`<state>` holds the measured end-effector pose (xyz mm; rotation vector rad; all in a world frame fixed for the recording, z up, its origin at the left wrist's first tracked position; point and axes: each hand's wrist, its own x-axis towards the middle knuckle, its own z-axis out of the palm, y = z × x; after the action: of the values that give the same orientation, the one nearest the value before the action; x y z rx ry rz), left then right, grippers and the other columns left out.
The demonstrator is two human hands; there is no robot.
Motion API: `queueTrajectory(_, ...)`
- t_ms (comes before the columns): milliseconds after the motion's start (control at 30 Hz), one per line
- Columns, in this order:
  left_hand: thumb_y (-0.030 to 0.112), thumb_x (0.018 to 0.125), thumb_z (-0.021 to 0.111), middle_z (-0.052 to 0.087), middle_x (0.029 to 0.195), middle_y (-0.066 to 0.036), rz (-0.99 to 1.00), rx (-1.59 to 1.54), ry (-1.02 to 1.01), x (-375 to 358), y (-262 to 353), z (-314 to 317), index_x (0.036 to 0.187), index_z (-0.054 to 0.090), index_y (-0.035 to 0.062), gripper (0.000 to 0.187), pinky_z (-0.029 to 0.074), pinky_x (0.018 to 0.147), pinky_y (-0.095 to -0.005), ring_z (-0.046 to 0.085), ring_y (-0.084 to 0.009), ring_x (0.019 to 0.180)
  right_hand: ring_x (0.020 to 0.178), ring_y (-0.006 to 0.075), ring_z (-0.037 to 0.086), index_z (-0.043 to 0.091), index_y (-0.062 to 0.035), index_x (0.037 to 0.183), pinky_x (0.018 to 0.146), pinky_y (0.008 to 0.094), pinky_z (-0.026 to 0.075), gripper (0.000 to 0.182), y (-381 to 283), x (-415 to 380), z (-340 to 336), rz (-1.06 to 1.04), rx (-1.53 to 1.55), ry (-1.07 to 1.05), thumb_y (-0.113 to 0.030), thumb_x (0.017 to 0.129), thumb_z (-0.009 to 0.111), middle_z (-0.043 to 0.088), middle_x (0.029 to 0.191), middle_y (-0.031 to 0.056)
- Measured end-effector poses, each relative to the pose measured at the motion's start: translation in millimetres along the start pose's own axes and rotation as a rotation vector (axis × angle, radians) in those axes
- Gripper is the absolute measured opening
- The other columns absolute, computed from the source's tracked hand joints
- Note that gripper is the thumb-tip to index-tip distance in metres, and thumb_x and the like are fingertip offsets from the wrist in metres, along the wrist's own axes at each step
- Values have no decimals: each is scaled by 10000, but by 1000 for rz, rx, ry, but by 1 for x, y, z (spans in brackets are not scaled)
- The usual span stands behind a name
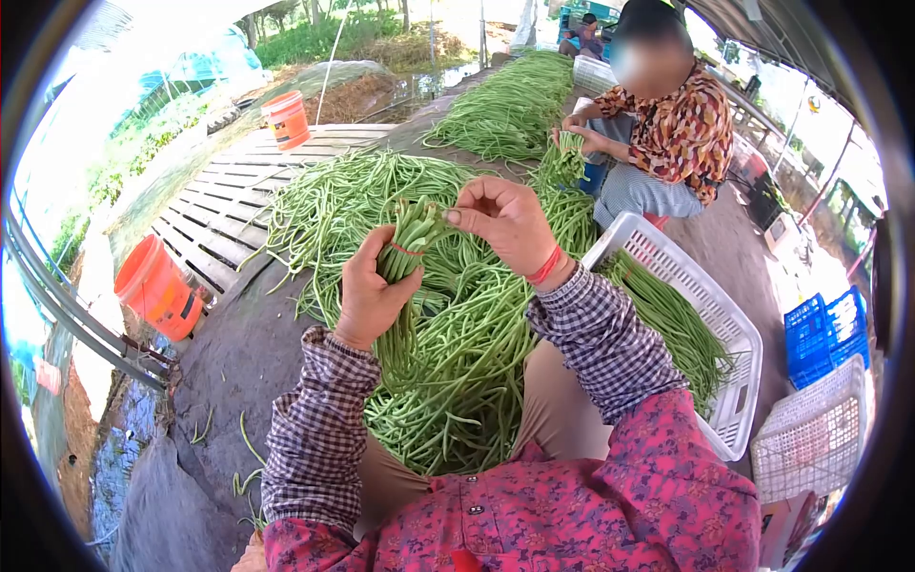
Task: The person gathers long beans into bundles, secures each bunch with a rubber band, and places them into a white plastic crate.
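Note:
My left hand (370,291) is wrapped around a bundle of long green beans (416,232), held upright with its cut ends at the top. A red rubber band (406,250) circles the bundle just below those ends. At the right side of the top, thumb and forefinger of my right hand (505,224) pinch together on the end of a long bean. A red band is around my right wrist. Below both hands spreads a big heap of loose long beans (457,381), reaching between my knees.
To my right, a white crate (743,381) holds long beans. Beyond it are a blue crate (827,334) and another white crate (810,429). Orange buckets (160,291) stand left, near a slatted pallet (214,214). A seated co-worker (667,133) holds beans ahead; another person sits farther back.

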<state>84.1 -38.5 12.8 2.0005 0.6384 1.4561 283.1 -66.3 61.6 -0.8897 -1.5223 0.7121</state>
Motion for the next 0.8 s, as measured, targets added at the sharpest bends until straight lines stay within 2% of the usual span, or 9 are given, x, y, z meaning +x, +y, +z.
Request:
queueTrajectory(100,12,717,674,637,851,-82,11,24,5,0,0,-2,1097,517,-34,413,471,681,-237,584,-91,745,614,20,421,575,-34,808,548,180,356,127,-5,-2,-2,-15,-134,-50,-86,813,690,488,675,-65)
queueTrajectory(200,10,707,671,635,848,-96,30,60,14,1,-1,-4,1091,522,-31,414,476,682,-250,603,-127,740,602,22,384,555,-39,786,529,190,333,163,-15,-6,-4,90,-231,-170,-138,832,677,460,658,-65)
queueTrajectory(333,-20,696,684,633,894,-85,29,180,-10,2,-8,-8,1105,524,-41,439,477,725,-248,589,-106,791,589,33,360,539,-35,764,506,211,322,191,-9,-15,0,160,-195,-202,-170,852,643,436,636,-58)
queueTrajectory(433,-14,678,677,637,874,-106,69,239,-13,1,-5,-6,1072,549,-22,415,484,720,-263,617,-138,785,560,48,363,546,-10,752,484,239,333,209,1,-15,-6,123,-192,-305,-176,845,632,439,614,-48)
queueTrajectory(533,-6,658,675,637,883,-123,106,298,-60,1,0,-2,1071,553,-20,431,489,728,-276,635,-189,789,552,32,346,489,-41,699,492,211,301,234,-11,-13,-11,326,-14,-490,-166,855,611,393,609,-70)
queueTrajectory(633,-8,646,663,639,925,-145,91,292,-59,0,2,-2,1101,551,-22,470,492,746,-291,643,-230,823,539,31,356,511,-34,701,485,216,308,220,-3,-10,-22,366,-56,-599,-156,833,637,424,606,-59)
queueTrajectory(733,-10,647,658,636,953,-158,34,288,-51,-1,1,-7,1114,549,-28,480,491,765,-300,643,-245,850,548,69,466,591,-1,776,501,232,369,204,3,-9,-26,160,-545,-232,-189,783,671,551,639,-12)
queueTrajectory(767,-10,647,657,634,963,-162,11,284,-52,0,2,-8,1117,548,-30,482,490,772,-303,642,-250,860,566,72,518,596,-1,835,485,211,390,161,-3,-9,-31,272,-473,-209,-149,804,650,598,682,8)
queueTrajectory(800,-10,647,655,632,966,-165,16,286,-52,0,4,-9,1117,547,-33,483,489,776,-307,641,-256,864,572,77,531,590,3,859,474,204,396,152,-6,-11,-30,311,-220,-187,-132,811,642,604,691,16)
